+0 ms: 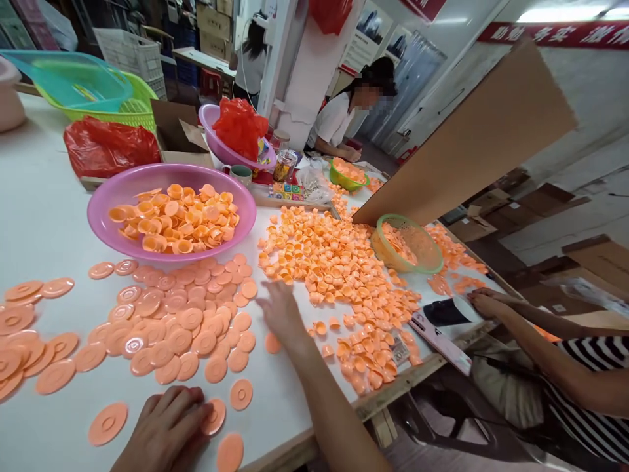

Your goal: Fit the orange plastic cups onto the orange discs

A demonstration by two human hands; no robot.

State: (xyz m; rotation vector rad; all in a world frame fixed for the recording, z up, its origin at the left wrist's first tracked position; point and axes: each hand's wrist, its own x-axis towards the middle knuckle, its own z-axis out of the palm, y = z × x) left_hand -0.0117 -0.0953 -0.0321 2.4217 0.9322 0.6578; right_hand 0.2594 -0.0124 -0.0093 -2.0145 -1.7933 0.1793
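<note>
My left hand (170, 426) is low at the front of the white table, its fingers curled and closed at the edge of a small orange plastic saucer (214, 418); the thumb side is partly hidden. Further forward, my right hand (281, 313) reaches over the table with its fingers apart and nothing visible in them. It lies between a spread of orange saucers (191, 319) on the left and a heap of small orange plastic cups (339, 252) on the right. Single saucers lie around my left hand. Behind the saucers, a pink basin (105, 226) holds more orange cup-shaped pieces.
A cardboard sheet (472, 137) stands slanted across the table, beside a green-rimmed basket (432, 252). At right, a co-worker's hands (486, 303) are near a phone (442, 344). Another person (339, 121) works at the back. Red bags (111, 147) and baskets line the far left.
</note>
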